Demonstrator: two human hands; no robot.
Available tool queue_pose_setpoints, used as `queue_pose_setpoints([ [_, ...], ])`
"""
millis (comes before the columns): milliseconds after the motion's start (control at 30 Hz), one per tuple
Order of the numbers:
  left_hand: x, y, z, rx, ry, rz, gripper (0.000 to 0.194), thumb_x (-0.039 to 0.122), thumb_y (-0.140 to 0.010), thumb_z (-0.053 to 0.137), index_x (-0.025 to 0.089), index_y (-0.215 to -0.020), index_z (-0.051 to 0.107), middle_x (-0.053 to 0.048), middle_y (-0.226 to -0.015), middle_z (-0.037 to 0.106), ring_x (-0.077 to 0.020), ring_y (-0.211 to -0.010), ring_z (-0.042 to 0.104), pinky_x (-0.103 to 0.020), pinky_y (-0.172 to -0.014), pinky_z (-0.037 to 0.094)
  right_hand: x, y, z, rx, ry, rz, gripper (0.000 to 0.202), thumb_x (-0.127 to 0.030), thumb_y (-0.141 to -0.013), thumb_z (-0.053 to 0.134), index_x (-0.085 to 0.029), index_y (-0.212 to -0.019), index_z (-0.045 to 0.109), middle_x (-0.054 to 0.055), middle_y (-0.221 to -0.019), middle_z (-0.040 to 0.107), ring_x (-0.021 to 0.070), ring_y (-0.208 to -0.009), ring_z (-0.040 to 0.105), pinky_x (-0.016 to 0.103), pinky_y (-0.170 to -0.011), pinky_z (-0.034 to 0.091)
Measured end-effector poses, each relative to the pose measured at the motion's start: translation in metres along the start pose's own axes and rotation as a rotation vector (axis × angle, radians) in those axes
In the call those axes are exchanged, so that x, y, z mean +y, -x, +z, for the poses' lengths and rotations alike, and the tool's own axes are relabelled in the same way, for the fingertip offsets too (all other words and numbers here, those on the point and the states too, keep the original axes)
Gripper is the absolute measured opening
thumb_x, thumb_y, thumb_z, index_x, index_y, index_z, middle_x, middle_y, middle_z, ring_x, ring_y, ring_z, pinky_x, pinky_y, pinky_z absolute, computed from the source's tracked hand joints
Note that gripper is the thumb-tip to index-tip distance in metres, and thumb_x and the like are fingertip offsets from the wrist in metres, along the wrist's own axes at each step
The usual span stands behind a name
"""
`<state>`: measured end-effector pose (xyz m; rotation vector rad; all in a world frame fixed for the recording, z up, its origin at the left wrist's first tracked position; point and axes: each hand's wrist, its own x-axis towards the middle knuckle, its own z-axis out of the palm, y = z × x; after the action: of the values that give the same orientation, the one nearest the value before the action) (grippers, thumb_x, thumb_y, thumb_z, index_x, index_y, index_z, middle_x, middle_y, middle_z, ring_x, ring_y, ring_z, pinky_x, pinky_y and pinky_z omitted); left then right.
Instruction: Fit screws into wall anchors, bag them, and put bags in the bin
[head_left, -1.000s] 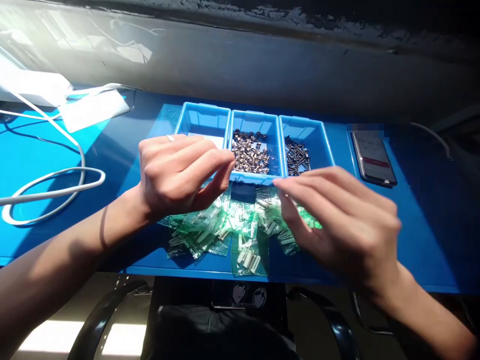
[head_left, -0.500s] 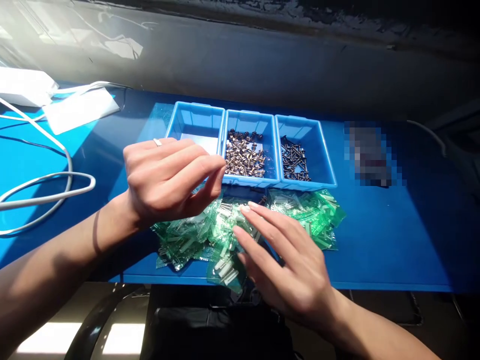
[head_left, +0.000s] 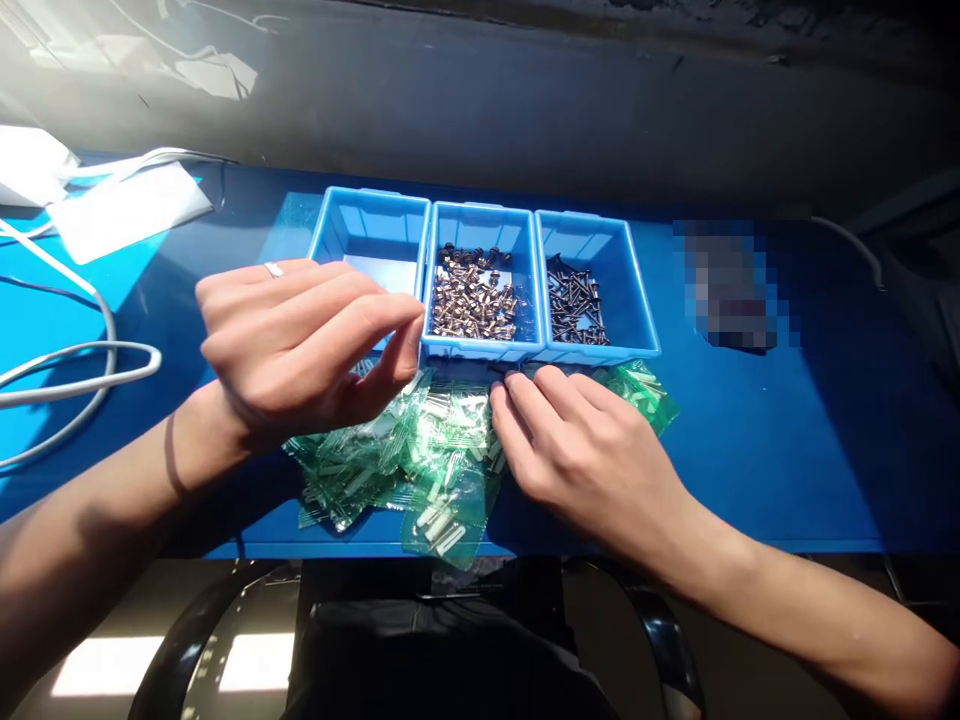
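While left hand [head_left: 304, 345] hovers, fingers [head_left: 375, 318] pinched together | right hand [head_left: 583, 440] palm-down, curled over green packets [head_left: 442, 525] | can't tell its grip

Passage above right bin [head_left: 624, 290]; left hand [head_left: 304, 345] fronts left bin [head_left: 379, 225]

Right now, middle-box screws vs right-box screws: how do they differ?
The middle screws look short, stubby and mostly bright; the right screws look longer, slimmer and darker. The middle screws also spread wider than the right screws. Both lie loose in blue boxes.
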<state>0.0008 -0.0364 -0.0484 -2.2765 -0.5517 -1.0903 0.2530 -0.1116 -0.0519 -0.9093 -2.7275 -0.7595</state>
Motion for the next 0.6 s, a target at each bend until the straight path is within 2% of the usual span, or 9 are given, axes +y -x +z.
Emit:
queue_pose_setpoints([
  [67,0.001,0.000,0.000,-0.015,-0.023,-0.004,0.012,0.018,-0.083,0.076,0.018,-0.094,0.071,0.002,-0.066,0.067,-0.0155,-0.059,0.064,-0.030,-0.050,0.043,0.002,-0.001,-0.003,0.028,-0.015,-0.036,0.014,0.000,-0.088,0.067,-0.002,-0.097,0.078,0.011,-0.077,0.071,0.0229,-0.067,0.065,0.037,-0.051,0.043],
  [133,0.002,0.000,-0.001,-0.022,-0.041,-0.007,0.010,0.021,-0.085,0.075,0.019,-0.094,0.071,0.003,-0.067,0.066,-0.0142,-0.060,0.064,-0.029,-0.052,0.043,0.008,-0.003,-0.009,0.109,-0.076,-0.058,0.012,-0.004,-0.091,0.068,-0.003,-0.099,0.077,0.010,-0.082,0.073,0.0207,-0.068,0.065,0.037,-0.054,0.045],
  [200,0.002,0.000,-0.002,-0.022,-0.054,-0.014,0.009,0.023,-0.087,0.074,0.019,-0.094,0.070,0.004,-0.068,0.065,-0.0132,-0.062,0.064,-0.027,-0.055,0.044,0.018,-0.007,-0.015,0.232,-0.201,-0.007,0.013,-0.007,-0.095,0.069,-0.004,-0.105,0.076,0.011,-0.092,0.075,0.0170,-0.075,0.066,0.033,-0.060,0.051],
  [267,0.001,0.000,-0.002,-0.015,-0.059,-0.013,0.008,0.024,-0.088,0.074,0.019,-0.093,0.069,0.004,-0.069,0.064,-0.0126,-0.063,0.063,-0.027,-0.057,0.044,0.031,-0.015,-0.018,0.347,-0.400,0.113,0.014,-0.008,-0.097,0.067,-0.009,-0.108,0.076,0.008,-0.093,0.073,0.0118,-0.081,0.066,0.027,-0.067,0.053],
  [333,0.000,0.001,-0.001,-0.009,-0.052,-0.012,0.008,0.025,-0.088,0.074,0.019,-0.092,0.069,0.004,-0.068,0.063,-0.0127,-0.062,0.062,-0.027,-0.056,0.042,0.046,-0.025,-0.013,0.344,-0.600,0.084,0.013,-0.010,-0.097,0.070,-0.015,-0.106,0.077,0.007,-0.102,0.075,0.0113,-0.091,0.069,0.027,-0.076,0.056],
  [400,-0.001,0.002,-0.001,0.000,-0.031,-0.002,0.009,0.024,-0.087,0.075,0.018,-0.092,0.071,0.003,-0.067,0.063,-0.0137,-0.062,0.061,-0.029,-0.054,0.042,0.059,-0.030,-0.003,0.399,-0.660,0.141,0.009,-0.015,-0.100,0.068,-0.017,-0.104,0.076,0.006,-0.104,0.076,0.0120,-0.094,0.070,0.028,-0.080,0.059],
  [500,-0.001,0.002,0.000,-0.001,-0.003,0.028,0.011,0.019,-0.083,0.077,0.015,-0.093,0.072,0.001,-0.067,0.064,-0.0146,-0.061,0.060,-0.030,-0.051,0.043,0.071,-0.022,0.012,0.481,-0.545,0.286,0.024,-0.010,-0.098,0.067,-0.012,-0.121,0.073,0.015,-0.121,0.074,0.0201,-0.109,0.070,0.036,-0.090,0.060],
  [533,-0.001,0.003,0.001,-0.003,0.000,0.037,0.012,0.017,-0.082,0.077,0.015,-0.092,0.072,0.001,-0.066,0.063,-0.0146,-0.060,0.060,-0.029,-0.051,0.044,0.072,-0.015,0.014,0.515,-0.449,0.269,0.028,-0.009,-0.095,0.069,-0.013,-0.122,0.074,0.015,-0.119,0.075,0.0215,-0.107,0.070,0.038,-0.090,0.059],
  [600,0.000,0.003,0.001,-0.012,0.004,0.039,0.012,0.017,-0.081,0.078,0.015,-0.092,0.072,0.001,-0.066,0.063,-0.0149,-0.060,0.060,-0.030,-0.051,0.044,0.071,-0.002,0.015,0.538,-0.298,0.143,0.031,-0.010,-0.091,0.074,-0.020,-0.121,0.075,0.009,-0.108,0.078,0.0201,-0.092,0.070,0.037,-0.080,0.056],
])
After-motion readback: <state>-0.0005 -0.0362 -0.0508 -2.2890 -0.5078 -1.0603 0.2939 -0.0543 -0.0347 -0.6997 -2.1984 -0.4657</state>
